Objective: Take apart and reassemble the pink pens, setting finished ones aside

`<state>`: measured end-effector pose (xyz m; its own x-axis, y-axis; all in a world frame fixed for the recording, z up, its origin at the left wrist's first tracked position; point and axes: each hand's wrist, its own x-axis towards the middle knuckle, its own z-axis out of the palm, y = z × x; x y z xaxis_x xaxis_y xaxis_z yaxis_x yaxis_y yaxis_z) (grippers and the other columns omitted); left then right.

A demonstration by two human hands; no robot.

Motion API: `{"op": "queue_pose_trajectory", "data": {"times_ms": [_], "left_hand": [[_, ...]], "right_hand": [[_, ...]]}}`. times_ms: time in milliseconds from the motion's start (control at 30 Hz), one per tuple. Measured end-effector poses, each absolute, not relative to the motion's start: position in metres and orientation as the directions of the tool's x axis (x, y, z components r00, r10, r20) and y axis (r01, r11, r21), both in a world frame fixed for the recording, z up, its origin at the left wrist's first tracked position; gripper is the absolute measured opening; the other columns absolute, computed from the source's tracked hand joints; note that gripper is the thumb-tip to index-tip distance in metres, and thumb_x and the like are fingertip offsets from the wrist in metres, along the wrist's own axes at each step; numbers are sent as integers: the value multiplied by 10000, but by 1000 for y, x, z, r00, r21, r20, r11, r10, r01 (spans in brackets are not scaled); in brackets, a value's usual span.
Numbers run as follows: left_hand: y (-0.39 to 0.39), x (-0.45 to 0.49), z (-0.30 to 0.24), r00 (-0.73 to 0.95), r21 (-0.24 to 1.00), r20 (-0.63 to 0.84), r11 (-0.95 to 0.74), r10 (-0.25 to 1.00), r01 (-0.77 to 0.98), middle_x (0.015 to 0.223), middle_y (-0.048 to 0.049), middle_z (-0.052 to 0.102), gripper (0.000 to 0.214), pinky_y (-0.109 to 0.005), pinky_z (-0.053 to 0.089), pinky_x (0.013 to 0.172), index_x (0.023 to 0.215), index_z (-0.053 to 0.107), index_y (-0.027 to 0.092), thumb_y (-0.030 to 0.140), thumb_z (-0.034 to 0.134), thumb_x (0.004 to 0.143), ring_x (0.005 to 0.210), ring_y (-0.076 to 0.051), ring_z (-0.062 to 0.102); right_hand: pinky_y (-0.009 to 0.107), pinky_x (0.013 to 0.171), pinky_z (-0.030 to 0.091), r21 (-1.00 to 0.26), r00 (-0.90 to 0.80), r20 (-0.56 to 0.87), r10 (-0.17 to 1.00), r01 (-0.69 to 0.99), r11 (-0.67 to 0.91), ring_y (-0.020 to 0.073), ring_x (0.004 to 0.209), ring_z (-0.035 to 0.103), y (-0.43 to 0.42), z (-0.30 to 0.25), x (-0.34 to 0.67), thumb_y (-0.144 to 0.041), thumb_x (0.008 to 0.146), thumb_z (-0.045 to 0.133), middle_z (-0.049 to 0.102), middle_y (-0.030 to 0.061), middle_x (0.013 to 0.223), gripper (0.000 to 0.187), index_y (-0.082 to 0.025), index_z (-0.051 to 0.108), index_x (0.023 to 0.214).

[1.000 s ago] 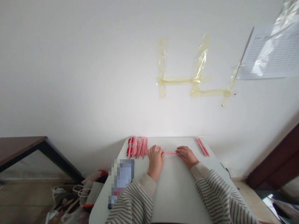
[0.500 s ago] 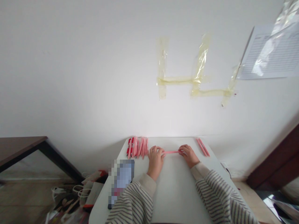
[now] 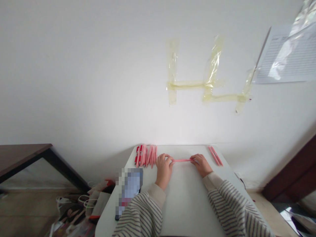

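Note:
A thin pink pen (image 3: 182,160) is stretched level between my two hands over the white table (image 3: 184,200). My left hand (image 3: 164,168) pinches its left end with curled fingers. My right hand (image 3: 201,163) pinches its right end the same way. Both arms wear striped sleeves. A row of several pink and red pens (image 3: 145,155) lies just left of my left hand near the table's far edge. Two pink pens (image 3: 215,155) lie slanted to the right of my right hand.
A phone-like object (image 3: 128,191) with a blurred face lies on the table's left edge. A dark wooden table (image 3: 27,159) stands at the left, with bags and cords (image 3: 81,210) on the floor. Tape strips (image 3: 207,85) and a paper sheet (image 3: 288,56) hang on the wall.
My right hand has slid to the right, so more of the pink pen shows between the hands. The left hand has stayed in place.

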<state>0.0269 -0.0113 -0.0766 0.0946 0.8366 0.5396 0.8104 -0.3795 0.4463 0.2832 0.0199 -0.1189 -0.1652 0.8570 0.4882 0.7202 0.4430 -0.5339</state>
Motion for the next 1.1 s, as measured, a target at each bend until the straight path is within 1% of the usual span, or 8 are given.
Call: {"op": "queue_pose_trajectory", "data": {"times_ms": [67, 167, 267, 433, 567, 767, 967, 1100], "left_hand": [[-11, 26, -76, 90, 442, 540, -373, 837, 816, 1107, -42, 612, 87, -464, 414, 1053, 950, 734, 252, 247, 680, 881, 1141, -238, 516], [-13, 26, -74, 94, 412, 533, -355, 841, 839, 1110, -37, 617, 64, -477, 411, 1058, 922, 732, 259, 254, 682, 882, 1143, -239, 516], [-15, 25, -71, 126, 359, 515, -347, 848, 866, 1157, -34, 621, 67, -528, 373, 1094, 906, 728, 269, 241, 669, 891, 1176, -248, 501], [-19, 25, -69, 176, 293, 486, -349, 856, 890, 1253, -37, 612, 104, -627, 284, 1142, 891, 738, 280, 220, 652, 894, 1254, -274, 469], [-20, 25, -69, 195, 277, 474, -356, 858, 892, 1284, -43, 596, 164, -662, 236, 1164, 910, 753, 291, 178, 636, 886, 1280, -282, 452], [-21, 25, -67, 173, 296, 488, -349, 855, 889, 1311, -77, 545, 240, -639, 220, 1186, 869, 760, 256, 88, 589, 852, 1299, -286, 432], [-17, 25, -71, 140, 360, 475, -337, 869, 870, 1267, -71, 540, 235, -577, 279, 1176, 845, 753, 263, 104, 580, 858, 1260, -271, 448], [-15, 25, -72, 121, 372, 478, -325, 870, 869, 1238, -60, 555, 252, -561, 302, 1160, 839, 759, 281, 111, 577, 877, 1227, -262, 464]], "right_hand": [[432, 899, 541, -526, -177, 475, 862, 728, 439, 266, 964, 655, 20, -119, 283, -351, 930, 552, 755, 84, 951, 234, -244, 754, 981], [435, 905, 538, -511, -188, 477, 859, 736, 445, 273, 973, 640, 21, -123, 282, -363, 940, 542, 756, 90, 951, 282, -250, 769, 1063], [442, 906, 533, -486, -173, 492, 853, 759, 434, 281, 982, 619, 22, -127, 283, -374, 954, 528, 749, 96, 930, 316, -279, 783, 1115], [451, 897, 518, -472, -194, 481, 855, 764, 440, 286, 984, 598, 22, -127, 286, -415, 960, 555, 739, 86, 870, 282, -346, 810, 1059], [459, 895, 508, -490, -161, 495, 854, 760, 427, 289, 974, 586, 20, -121, 285, -428, 958, 570, 743, 86, 860, 268, -357, 820, 1022], [490, 958, 473, -450, -153, 547, 823, 775, 443, 302, 1036, 558, 17, -117, 284, -441, 963, 576, 767, 68, 894, 258, -374, 821, 1006], [445, 948, 444, -379, -172, 646, 744, 773, 509, 271, 1022, 537, 18, -118, 287, -430, 959, 608, 781, 27, 906, 217, -386, 813, 1017], [451, 953, 413, -361, -160, 653, 740, 794, 490, 270, 1026, 533, 19, -119, 287, -427, 952, 627, 784, 13, 913, 195, -401, 807, 1022]]}}
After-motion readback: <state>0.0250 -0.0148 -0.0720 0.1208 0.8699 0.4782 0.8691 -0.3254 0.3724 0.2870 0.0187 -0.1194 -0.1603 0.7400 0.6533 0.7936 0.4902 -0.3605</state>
